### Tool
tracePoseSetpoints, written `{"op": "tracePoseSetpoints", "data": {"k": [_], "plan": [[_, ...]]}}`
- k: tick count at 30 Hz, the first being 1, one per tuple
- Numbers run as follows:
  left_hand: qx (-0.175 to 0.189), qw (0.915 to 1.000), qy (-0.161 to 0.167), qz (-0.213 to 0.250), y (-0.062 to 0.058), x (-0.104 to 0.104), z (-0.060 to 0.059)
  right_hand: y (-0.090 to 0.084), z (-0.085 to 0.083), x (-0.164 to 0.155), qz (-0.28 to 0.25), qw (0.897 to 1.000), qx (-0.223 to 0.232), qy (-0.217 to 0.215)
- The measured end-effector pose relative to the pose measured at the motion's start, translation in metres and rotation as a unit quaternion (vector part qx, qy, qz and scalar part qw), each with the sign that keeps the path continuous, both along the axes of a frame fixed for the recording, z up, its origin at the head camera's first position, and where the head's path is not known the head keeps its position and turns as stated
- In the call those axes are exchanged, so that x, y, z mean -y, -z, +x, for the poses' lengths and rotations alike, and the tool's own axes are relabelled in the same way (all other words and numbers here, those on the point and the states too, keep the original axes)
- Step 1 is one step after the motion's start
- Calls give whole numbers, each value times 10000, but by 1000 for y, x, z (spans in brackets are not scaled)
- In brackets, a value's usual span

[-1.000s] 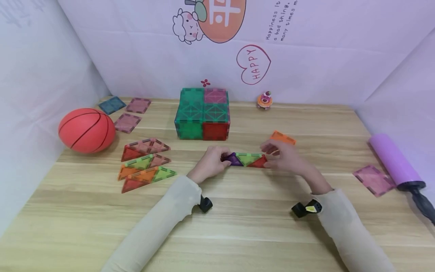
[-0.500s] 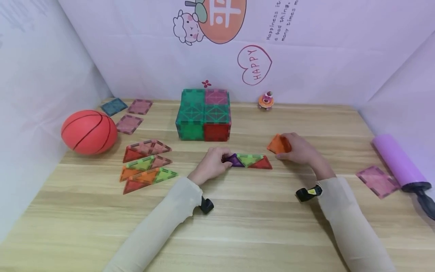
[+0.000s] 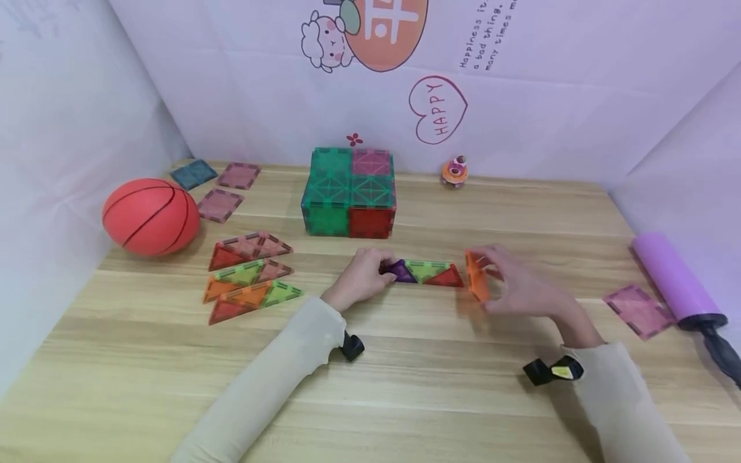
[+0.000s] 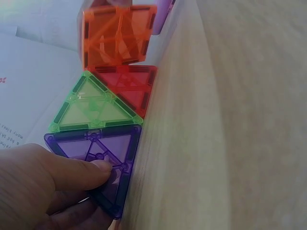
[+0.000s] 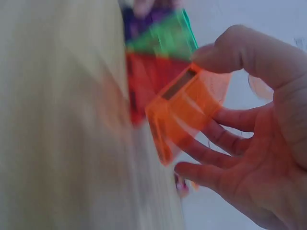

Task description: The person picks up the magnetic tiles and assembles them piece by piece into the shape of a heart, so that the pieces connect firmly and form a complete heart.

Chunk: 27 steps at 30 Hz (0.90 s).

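My left hand point(image 3: 357, 276) pinches a purple triangular magnetic tile point(image 4: 120, 143), thumb across its face in the left wrist view. Joined to that tile in a row are a light green triangle point(image 4: 93, 108) and a red triangle point(image 4: 134, 88), standing on edge on the table. At the row's right end, my right hand point(image 3: 518, 283) holds an orange magnetic tile point(image 3: 477, 276) by its edges between thumb and fingers. This orange tile point(image 4: 120, 38) looks square in the left wrist view and is tilted, its edge close to the red triangle.
Behind the hands stands a box of green, red and pink tiles point(image 3: 327, 220). Strips of joined triangles point(image 3: 249, 296) lie left, near a red ball point(image 3: 152, 217) and loose square tiles point(image 3: 221, 204). A small figurine point(image 3: 455, 172), a pink tile point(image 3: 639, 311) and a purple pump point(image 3: 674, 280) are farther right.
My right hand reached to the orange tile behind the row, picked it up and brought it forward to the row's right end, turning it. My left hand stayed on the purple triangle.
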State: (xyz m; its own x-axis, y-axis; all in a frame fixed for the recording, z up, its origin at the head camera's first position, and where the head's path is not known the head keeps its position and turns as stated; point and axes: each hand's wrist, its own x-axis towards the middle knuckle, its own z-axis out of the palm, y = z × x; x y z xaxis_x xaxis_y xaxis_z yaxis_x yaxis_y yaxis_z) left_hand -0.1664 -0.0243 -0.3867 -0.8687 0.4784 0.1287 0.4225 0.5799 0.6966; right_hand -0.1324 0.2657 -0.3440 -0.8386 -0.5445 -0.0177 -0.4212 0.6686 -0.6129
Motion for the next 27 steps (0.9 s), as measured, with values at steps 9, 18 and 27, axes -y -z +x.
{"op": "tracePoseSetpoints", "data": {"k": [9,18,27], "plan": [[-51,10000,-45,-64,-2,-1,1,2,15,20,55,9994,331,-94],[-253,9990,-152,-344,-1,-6,-8,7,9,20,35,9999,161,4],[-214,9973,-144,-688,-10,-4,-5,9,9,16,-13,9995,290,106]]}}
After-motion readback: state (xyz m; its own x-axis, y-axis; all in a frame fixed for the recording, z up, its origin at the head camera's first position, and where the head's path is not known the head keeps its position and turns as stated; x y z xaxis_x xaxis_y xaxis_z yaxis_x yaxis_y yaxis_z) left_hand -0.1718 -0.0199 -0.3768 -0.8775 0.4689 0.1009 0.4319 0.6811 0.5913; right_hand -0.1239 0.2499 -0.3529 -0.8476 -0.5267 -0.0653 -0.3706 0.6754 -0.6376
